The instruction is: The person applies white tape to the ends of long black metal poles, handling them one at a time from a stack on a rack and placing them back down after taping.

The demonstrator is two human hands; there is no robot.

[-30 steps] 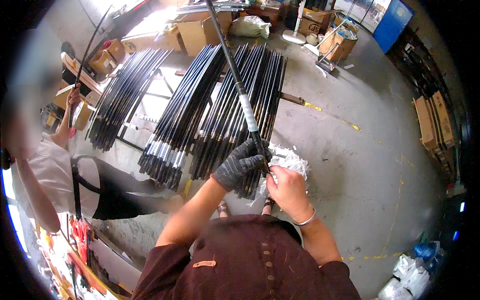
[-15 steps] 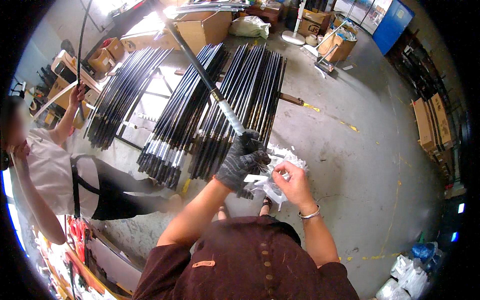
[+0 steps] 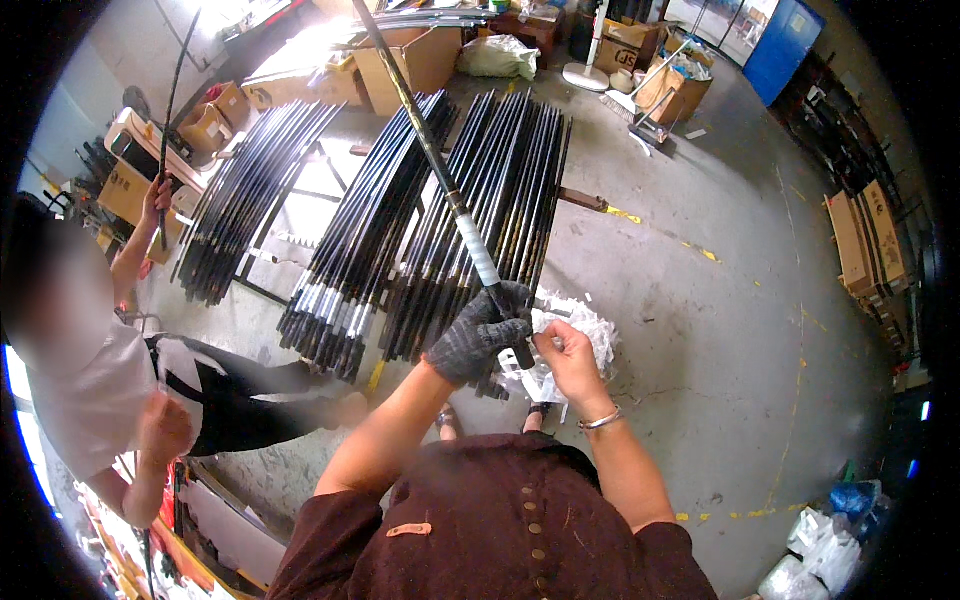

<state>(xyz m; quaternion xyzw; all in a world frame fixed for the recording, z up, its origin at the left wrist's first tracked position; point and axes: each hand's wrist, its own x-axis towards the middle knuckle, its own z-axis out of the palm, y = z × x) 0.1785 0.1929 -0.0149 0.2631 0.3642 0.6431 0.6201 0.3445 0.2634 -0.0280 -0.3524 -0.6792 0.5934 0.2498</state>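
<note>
My left hand (image 3: 480, 332), in a dark grey knit glove, is closed around the lower part of a long black fishing rod (image 3: 428, 150) with gold bands. The rod slants up and away to the left. Just above the glove it has a pale, silvery-white section (image 3: 475, 248), and its dark butt end sticks out below. My bare right hand (image 3: 572, 362), with a bracelet at the wrist, is pinched beside the butt end; what its fingertips hold is too small to make out. Under my hands on the floor lies a heap of white strips (image 3: 595, 335).
Three bundles of similar black rods (image 3: 500, 190) lie on a low rack ahead. At the left stands a co-worker (image 3: 80, 380), holding up a thin dark rod (image 3: 170, 110). Cardboard boxes (image 3: 410, 65) stand behind the rack, more cartons (image 3: 865, 240) at the right, plastic bags (image 3: 825, 545) at lower right.
The rod has swung right and its butt end now shows below my glove. My right hand has moved left toward it. The co-worker's lower hand has dropped from head height to the waist.
</note>
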